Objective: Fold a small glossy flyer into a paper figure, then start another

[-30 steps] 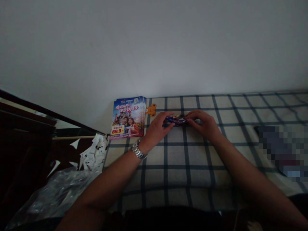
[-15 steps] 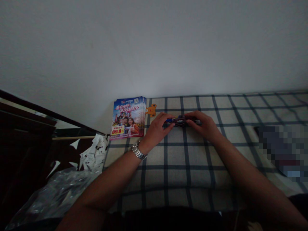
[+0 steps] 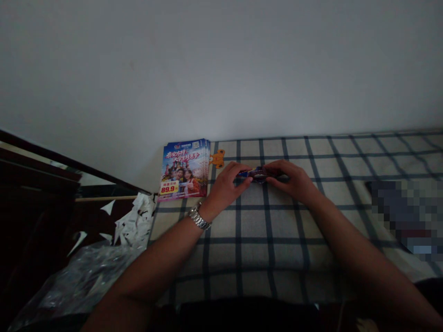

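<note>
My left hand, with a silver watch on its wrist, pinches the left end of a small folded flyer. My right hand grips the other end, thumb in front and fingers behind. The piece is dark blue and purple with glossy print, and its middle bulges in an open loop between my thumbs. Fingers cover both ends. Left of my left hand lies a stack of printed flyers, the top one showing a castle picture and a yellow 89.9 label. Behind the hand is an orange bear figure.
A checked cloth covers the surface, which meets a pale wall at the back. On the right lies a dark blurred-out object. Torn white paper and clear plastic wrapping lie at lower left.
The folded flyer's middle has turned slightly between my fingers, so its loop shows a lighter inside. Both hands stay in almost the same place.
</note>
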Demonstrator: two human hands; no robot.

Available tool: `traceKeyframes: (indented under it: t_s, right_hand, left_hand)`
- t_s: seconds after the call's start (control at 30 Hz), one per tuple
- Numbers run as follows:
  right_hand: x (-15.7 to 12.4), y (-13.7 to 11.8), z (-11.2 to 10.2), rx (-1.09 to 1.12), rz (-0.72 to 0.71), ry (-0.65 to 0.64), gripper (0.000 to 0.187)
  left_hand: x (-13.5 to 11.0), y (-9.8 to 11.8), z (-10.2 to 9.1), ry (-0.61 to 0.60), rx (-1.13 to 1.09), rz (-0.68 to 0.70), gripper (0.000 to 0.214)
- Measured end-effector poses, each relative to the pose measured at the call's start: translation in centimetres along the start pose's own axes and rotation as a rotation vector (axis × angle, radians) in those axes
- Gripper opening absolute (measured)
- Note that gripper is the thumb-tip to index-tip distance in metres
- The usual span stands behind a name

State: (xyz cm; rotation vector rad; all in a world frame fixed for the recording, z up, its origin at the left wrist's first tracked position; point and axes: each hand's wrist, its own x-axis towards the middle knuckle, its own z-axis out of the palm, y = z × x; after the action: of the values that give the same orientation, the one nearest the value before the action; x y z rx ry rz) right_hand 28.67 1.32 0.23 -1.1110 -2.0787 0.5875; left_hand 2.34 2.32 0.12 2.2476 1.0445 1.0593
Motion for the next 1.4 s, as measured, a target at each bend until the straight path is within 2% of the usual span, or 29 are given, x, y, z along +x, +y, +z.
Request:
traceKeyframes:
  t_s: [0.33, 0.57, 0.9, 1.4]
  right_hand:
    - [0.03, -0.06, 0.00, -0.025, 0.012, -0.016, 0.036]
    - [-0.12, 0.07, 0.03, -0.025, 0.009, -0.064, 0.045]
    - [-0.19, -0.08, 0.19, -0.049, 0.010, -0.056, 0.037]
    - [-0.09, 0.16, 0.43, -0.041, 0.009, -0.072, 0.041]
  left_hand:
    - [-0.03, -0.11, 0.02, -0.029, -0.003, -0.006, 0.022]
    - [-0.24, -0.36, 0.21, -0.051, 0.002, 0.015, 0.032]
    - [-0.24, -0.09, 0.20, -0.078, -0.005, 0.008, 0.035]
    - [-0.34, -0.17, 0.42, -0.110, 0.017, -0.014, 0.039]
